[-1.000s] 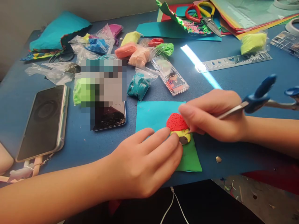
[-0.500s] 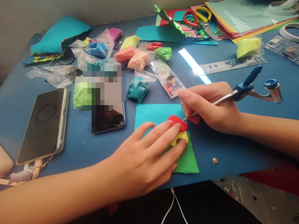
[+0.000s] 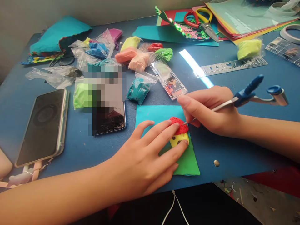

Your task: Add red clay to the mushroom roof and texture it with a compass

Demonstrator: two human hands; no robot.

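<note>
A clay mushroom with a red, dimpled cap (image 3: 182, 127) and a yellow stem (image 3: 184, 137) with dark spots lies on a blue and green card (image 3: 188, 164). My left hand (image 3: 152, 156) rests over it with fingers spread, fingertips touching the cap and stem and hiding part of them. In my right hand (image 3: 208, 111) is a drawing compass (image 3: 245, 96), gripped like a pen between thumb and fingers. Its metal point meets the right side of the red cap, and its other leg sticks out behind the hand.
Bagged clay (image 3: 139, 89) in several colours lies beyond the card. Two phones, one dark phone (image 3: 43, 125) at left and a cracked one (image 3: 112, 120), lie nearby. Scissors (image 3: 203, 25), a clear ruler (image 3: 232, 66) and tape (image 3: 292, 32) lie farther back. A small metal disc (image 3: 216, 163) sits at right.
My right hand and the compass have shifted slightly down, the compass point moving a little lower on the red cap. My left fingers have shifted slightly, showing more of the yellow stem.
</note>
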